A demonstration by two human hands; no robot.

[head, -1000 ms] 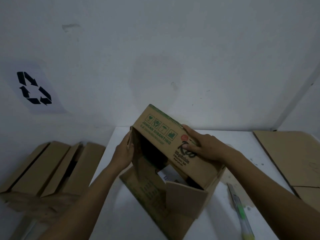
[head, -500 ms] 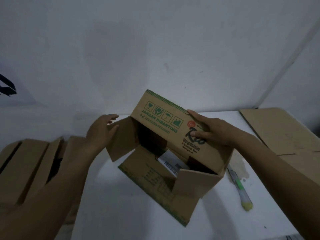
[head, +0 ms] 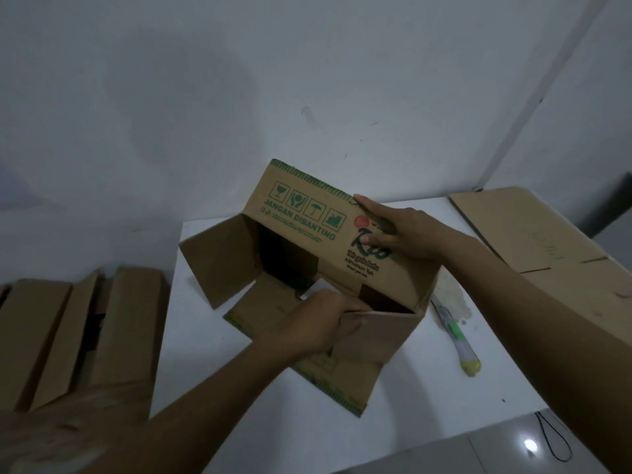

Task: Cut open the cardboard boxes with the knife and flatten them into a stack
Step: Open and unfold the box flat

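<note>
Now left hand (head: 318, 321) and right hand (head: 402, 230) on cardboard box (head: 297, 217), knife (head: 456, 336) alongside.

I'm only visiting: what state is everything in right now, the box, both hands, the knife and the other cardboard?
Printed box: on its side on the table, end flaps open, not flattened.
Left hand: grips the near flap's edge.
Right hand: flat on the top panel.
Knife: lying right of the box, untouched.
Flat cardboard: lying flat at right.
Left boxes: flaps open, not flattened.

Left hand (head: 318, 323) curled in a grip; right hand (head: 400, 234) flat, fingers straight
</note>
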